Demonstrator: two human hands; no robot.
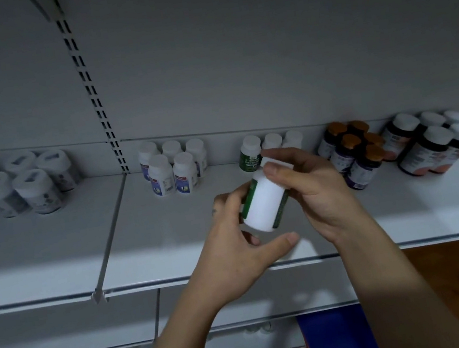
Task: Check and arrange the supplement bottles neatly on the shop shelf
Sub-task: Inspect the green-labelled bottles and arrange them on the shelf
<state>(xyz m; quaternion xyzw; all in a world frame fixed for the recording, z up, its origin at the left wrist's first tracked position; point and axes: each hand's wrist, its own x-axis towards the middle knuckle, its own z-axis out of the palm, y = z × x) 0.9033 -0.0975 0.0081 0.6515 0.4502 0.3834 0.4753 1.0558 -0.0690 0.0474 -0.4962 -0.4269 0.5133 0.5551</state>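
Note:
I hold a white supplement bottle with a green label (263, 201) tilted above the white shelf (151, 256). My right hand (312, 187) grips its cap end from the right, thumb on the cap. My left hand (233, 243) holds the lower body from the left, fingers curled round it and thumb stretched out below. Behind it, at the back of the shelf, stand three more green-labelled bottles (250, 153), partly hidden by my right hand.
On the shelf stand a group of blue-labelled white bottles (173, 169), grey-lidded jars (32, 185) at left, dark bottles with orange caps (355, 152) and dark bottles with white caps (432, 143) at right. A slotted upright (93, 93) divides the back panel. A lower shelf (69, 346) lies beneath.

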